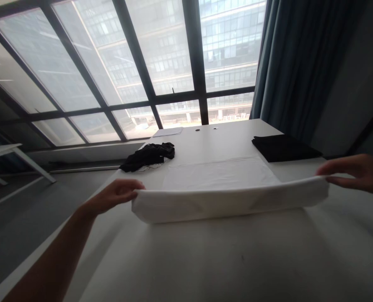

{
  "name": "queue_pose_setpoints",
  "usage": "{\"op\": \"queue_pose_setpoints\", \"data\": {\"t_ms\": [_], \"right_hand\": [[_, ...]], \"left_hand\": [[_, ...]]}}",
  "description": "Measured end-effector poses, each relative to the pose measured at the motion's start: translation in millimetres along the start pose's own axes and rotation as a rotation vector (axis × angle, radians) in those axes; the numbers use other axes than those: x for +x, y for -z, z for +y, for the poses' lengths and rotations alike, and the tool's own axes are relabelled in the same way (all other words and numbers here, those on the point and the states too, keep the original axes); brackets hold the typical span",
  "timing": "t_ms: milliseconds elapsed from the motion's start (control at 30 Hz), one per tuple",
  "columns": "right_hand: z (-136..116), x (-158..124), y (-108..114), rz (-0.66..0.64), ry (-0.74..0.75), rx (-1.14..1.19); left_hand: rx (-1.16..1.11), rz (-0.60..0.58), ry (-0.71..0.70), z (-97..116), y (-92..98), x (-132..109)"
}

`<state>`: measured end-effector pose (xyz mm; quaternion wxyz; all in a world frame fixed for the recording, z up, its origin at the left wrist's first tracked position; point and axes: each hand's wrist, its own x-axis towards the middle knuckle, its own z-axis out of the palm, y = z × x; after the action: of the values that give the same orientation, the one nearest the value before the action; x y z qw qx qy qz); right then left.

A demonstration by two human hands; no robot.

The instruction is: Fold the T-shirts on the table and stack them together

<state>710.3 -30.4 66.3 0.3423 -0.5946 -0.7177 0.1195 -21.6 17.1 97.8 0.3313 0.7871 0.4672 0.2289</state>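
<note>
Your left hand at nine o'clock and right hand at three pinch up the white cloth; toward twelve it lies flat, folding seemingly unfinished.

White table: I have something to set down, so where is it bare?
Bare: the near side, before the white cloth; behind it, between the bunched black cloth and folded black cloth. Crowded: the middle, where left hand and right hand hold the white cloth.

Behind cloth: bundle left, probably fabric right.
</note>
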Motion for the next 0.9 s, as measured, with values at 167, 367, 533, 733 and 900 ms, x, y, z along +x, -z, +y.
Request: {"op": "queue_pose_setpoints", "data": {"t_ms": [167,367,533,733,900], "right_hand": [[-19.7,67.2,-22.1,-0.187,-0.050,0.140],[-7.4,136.4,-102.9,-0.043,-0.167,0.149],[23.0,159.3,-173.1,0.008,-0.216,-0.112],[29.6,158.6,-170.9,0.105,-0.198,-0.070],[29.2,180.3,-172.0,0.134,-0.197,-0.127]], "left_hand": [[-0.194,0.134,-0.018,-16.9,3.5,63.9],[-0.201,0.261,0.012,-64.2,-26.1,146.0],[0.010,0.257,0.191,-105.2,-58.6,178.1],[0.011,0.342,0.146,-109.7,-52.4,179.0],[0.017,0.367,0.169,-110.8,-48.6,195.2]]}}
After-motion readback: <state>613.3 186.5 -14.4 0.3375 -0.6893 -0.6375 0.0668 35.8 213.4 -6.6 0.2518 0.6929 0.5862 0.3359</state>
